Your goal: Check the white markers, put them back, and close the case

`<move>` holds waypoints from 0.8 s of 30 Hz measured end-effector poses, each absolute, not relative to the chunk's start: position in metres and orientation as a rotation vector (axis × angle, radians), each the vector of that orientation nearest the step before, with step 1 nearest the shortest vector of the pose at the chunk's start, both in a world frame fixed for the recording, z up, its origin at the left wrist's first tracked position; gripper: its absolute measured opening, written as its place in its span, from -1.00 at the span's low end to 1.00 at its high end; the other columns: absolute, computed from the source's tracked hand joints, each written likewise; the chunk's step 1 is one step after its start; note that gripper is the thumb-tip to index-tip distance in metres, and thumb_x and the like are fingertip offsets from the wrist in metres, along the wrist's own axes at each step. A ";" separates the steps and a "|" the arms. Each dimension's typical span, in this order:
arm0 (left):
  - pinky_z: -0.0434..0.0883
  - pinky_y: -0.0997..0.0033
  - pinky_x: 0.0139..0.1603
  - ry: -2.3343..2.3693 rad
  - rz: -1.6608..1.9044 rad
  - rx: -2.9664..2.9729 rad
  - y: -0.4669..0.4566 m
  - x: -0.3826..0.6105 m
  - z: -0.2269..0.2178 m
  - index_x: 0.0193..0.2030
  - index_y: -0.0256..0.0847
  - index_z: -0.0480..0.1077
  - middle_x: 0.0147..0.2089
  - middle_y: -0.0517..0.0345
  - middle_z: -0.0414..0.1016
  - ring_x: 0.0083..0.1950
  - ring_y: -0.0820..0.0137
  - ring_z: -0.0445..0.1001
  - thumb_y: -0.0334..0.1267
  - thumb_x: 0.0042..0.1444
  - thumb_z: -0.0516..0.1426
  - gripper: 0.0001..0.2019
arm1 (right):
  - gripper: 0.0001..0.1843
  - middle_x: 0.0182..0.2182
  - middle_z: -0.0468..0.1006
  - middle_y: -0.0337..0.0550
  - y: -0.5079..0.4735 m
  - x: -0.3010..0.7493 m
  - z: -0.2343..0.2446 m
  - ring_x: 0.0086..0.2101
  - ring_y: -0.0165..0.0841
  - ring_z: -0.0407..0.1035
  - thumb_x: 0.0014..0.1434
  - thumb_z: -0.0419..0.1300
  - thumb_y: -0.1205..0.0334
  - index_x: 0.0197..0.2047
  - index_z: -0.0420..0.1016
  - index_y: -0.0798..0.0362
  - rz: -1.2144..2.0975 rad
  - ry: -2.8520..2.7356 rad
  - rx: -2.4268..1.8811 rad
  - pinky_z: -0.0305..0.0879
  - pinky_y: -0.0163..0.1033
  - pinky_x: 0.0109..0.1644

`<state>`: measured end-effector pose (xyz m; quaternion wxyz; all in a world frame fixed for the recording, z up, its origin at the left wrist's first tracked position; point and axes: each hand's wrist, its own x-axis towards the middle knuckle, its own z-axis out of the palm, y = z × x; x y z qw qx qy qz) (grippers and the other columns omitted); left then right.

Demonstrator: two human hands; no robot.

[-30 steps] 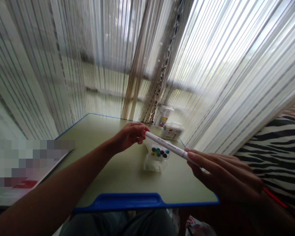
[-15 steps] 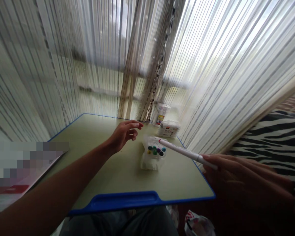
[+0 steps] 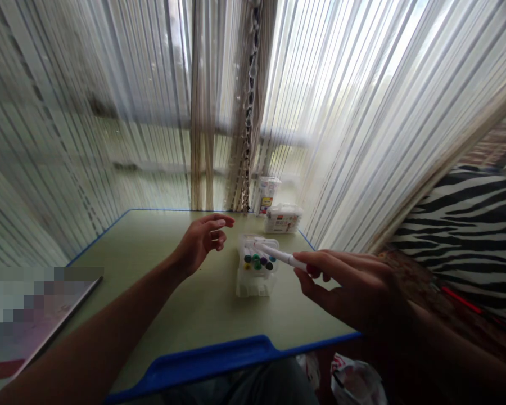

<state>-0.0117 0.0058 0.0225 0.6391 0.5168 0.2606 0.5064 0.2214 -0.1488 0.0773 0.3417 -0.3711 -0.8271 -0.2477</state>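
Note:
My right hand (image 3: pixel 346 287) grips a white marker pen (image 3: pixel 280 256) between its fingers and thumb. The pen's far end lies over a clear plastic marker case (image 3: pixel 257 287), which stands on the table and holds markers with several coloured caps. My left hand (image 3: pixel 202 239) hangs in the air to the left of the case, fingers loosely curled and slightly apart, holding nothing. Neither hand visibly touches the case.
The green table (image 3: pixel 152 315) has a blue edge. A white tub (image 3: pixel 266 196) and a white packet (image 3: pixel 283 219) stand at its back. Sheer curtains (image 3: pixel 346 140) hang behind, zebra-striped fabric (image 3: pixel 459 225) lies right, and a blurred flat item (image 3: pixel 29 315) sits left.
My right hand has come left and inward, bringing the pen over the case. My left hand has stayed off the pen and shifted little. The view has turned slightly.

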 end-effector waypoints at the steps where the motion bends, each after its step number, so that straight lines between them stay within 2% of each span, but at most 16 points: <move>1: 0.25 0.49 -0.57 0.602 1.154 1.181 0.006 -0.012 0.022 -0.27 -0.32 0.56 -0.19 0.03 0.51 -0.54 0.56 0.31 -0.25 -0.07 0.26 -0.77 | -0.88 -0.49 0.62 -0.26 -0.146 0.219 0.074 -0.54 -0.48 0.49 0.17 0.26 0.44 -0.20 0.55 0.11 -0.625 -2.154 -0.977 0.41 -0.40 -0.44; 9: 0.25 0.49 -0.55 0.615 1.121 1.209 0.005 -0.008 0.020 -0.26 -0.31 0.56 -0.15 0.03 0.51 -0.53 0.57 0.30 -0.24 -0.04 0.25 -0.78 | -0.91 -0.44 0.63 -0.20 -0.124 0.203 0.050 -0.48 -0.39 0.51 0.24 0.22 0.40 -0.19 0.55 0.12 -0.488 -2.193 -1.052 0.39 -0.29 -0.38; 24: 0.25 0.48 -0.54 0.643 1.066 1.210 0.003 -0.006 0.016 -0.23 -0.32 0.55 -0.15 0.03 0.49 -0.51 0.56 0.29 -0.23 -0.03 0.24 -0.76 | -0.89 -0.31 0.64 -0.05 -0.096 0.197 0.039 -0.34 -0.28 0.56 0.30 0.19 0.33 -0.18 0.56 0.12 -0.417 -2.207 -1.087 0.46 -0.24 -0.27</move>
